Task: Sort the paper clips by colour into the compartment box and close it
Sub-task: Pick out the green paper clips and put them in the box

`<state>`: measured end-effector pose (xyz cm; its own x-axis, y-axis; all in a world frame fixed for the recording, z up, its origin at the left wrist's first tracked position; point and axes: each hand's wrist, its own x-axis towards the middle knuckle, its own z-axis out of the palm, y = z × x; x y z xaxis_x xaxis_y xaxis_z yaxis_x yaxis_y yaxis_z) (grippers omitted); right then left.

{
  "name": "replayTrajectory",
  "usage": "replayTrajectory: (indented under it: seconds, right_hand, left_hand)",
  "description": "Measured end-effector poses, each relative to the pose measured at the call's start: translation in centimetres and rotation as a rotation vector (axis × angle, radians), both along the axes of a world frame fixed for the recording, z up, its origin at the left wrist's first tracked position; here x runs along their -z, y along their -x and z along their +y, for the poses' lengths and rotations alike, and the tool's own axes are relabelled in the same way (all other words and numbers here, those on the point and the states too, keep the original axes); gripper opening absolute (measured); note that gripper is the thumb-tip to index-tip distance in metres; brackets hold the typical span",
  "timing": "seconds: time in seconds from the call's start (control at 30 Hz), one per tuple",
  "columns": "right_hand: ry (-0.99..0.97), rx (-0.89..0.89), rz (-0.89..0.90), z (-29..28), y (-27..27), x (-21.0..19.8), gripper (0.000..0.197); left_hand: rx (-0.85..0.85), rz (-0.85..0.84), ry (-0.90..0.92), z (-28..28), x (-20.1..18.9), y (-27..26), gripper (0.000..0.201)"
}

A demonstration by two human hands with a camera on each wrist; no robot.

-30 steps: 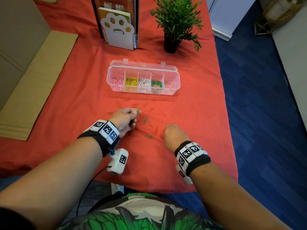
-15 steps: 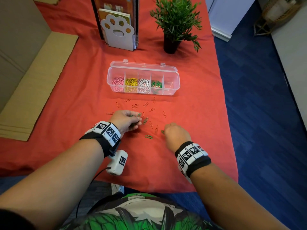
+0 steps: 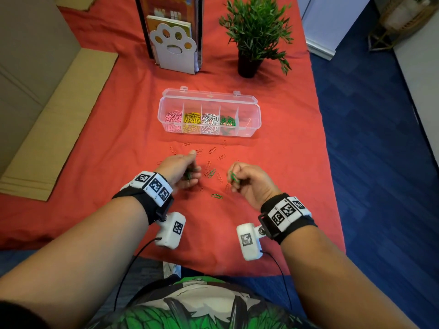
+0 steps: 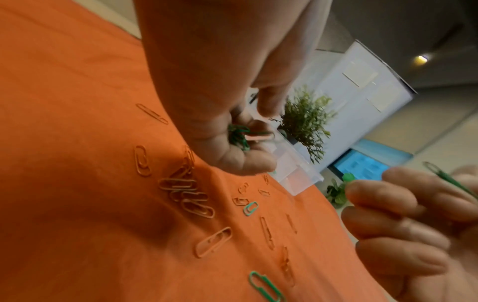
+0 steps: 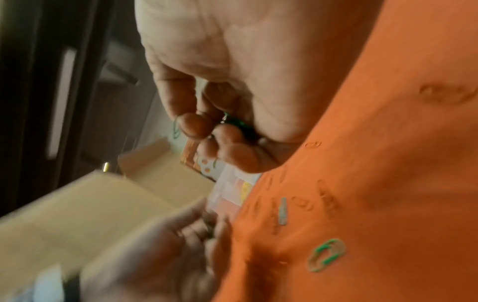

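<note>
The clear compartment box (image 3: pixel 249 131) stands open on the red cloth, with pink, yellow, white and green clips in separate sections. Orange clips (image 3: pixel 212 150) and green clips (image 3: pixel 216 196) lie scattered in front of it. My left hand (image 3: pixel 183 168) cups a bunch of green clips (image 4: pixel 239 137) in its curled fingers. Lifted just off the cloth to the right, my right hand (image 3: pixel 247 180) pinches a green clip (image 3: pixel 233 176). A loose green clip (image 4: pixel 250 208) lies on the cloth between the two hands.
A paw-shaped white bookend (image 3: pixel 174 51) with books and a potted plant (image 3: pixel 255 34) stand behind the box. Flat cardboard (image 3: pixel 57 119) lies along the left. The cloth's right edge (image 3: pixel 330 162) drops to blue floor.
My right hand has lifted off the cloth with a green clip pinched in it. My left hand has turned palm inward, still holding its green clips.
</note>
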<state>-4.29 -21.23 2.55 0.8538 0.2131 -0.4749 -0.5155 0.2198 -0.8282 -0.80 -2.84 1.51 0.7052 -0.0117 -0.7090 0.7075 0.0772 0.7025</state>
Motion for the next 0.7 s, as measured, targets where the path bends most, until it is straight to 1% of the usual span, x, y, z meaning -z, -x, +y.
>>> replayTrajectory:
  seconds: [0.07, 0.1, 0.17, 0.2, 0.27, 0.3, 0.37, 0.43, 0.5, 0.57, 0.6, 0.63, 0.7]
  right_hand:
    - [-0.199, 0.066, 0.016, 0.2, 0.1, -0.2, 0.008]
    - [-0.255, 0.087, 0.029, 0.3, 0.1, -0.2, 0.008]
    - [-0.285, 0.115, 0.05, 0.5, 0.0, 0.0, 0.007]
    - [-0.256, 0.119, 0.062, 0.6, 0.0, 0.1, 0.006]
    - [-0.115, 0.099, 0.075, 0.8, -0.2, 0.5, 0.008]
    - [-0.011, 0.078, 0.07, 0.9, -0.3, 0.7, 0.012]
    - [0.223, 0.002, 0.029, 1.1, -0.6, 1.2, 0.021]
    - [0.468, -0.109, -0.032, 1.3, -0.9, 1.6, 0.023]
    - [0.641, -0.173, -0.091, 1.3, -1.1, 1.9, 0.024]
    - [0.716, -0.19, -0.116, 1.4, -1.1, 2.1, 0.023]
    - [0.766, -0.22, -0.134, 1.3, -1.1, 2.3, 0.02]
    - [0.856, -0.283, -0.159, 1.2, -1.0, 2.5, 0.017]
    - [1.079, -0.457, -0.246, 1.2, -0.4, 2.9, 0.016]
  left_hand:
    - [0.043, -0.002, 0.009, 0.0, -0.1, 0.3, 0.02]
    - [0.073, -0.008, 0.002, -0.1, 0.0, 0.4, 0.019]
    - [0.111, -0.012, -0.035, -0.4, 0.2, 0.7, 0.018]
    - [0.117, -0.009, -0.053, -0.6, 0.2, 0.8, 0.015]
    - [0.14, -0.017, -0.055, -1.3, 0.2, 0.9, 0.013]
    - [0.162, -0.03, -0.04, -1.7, 0.2, 1.0, 0.017]
    - [0.198, -0.054, -0.012, -2.4, 0.0, 1.3, 0.024]
    - [0.218, -0.072, -0.008, -2.8, -0.1, 1.4, 0.023]
    - [0.223, -0.091, -0.021, -3.0, 0.1, 1.4, 0.024]
    - [0.173, -0.076, -0.03, -3.1, 0.2, 1.3, 0.024]
    - [0.127, -0.045, -0.002, -3.2, 0.1, 1.1, 0.025]
    - [0.078, -0.004, 0.05, -3.1, 0.1, 0.8, 0.024]
    - [0.007, 0.087, 0.207, -2.6, -0.4, 0.3, 0.024]
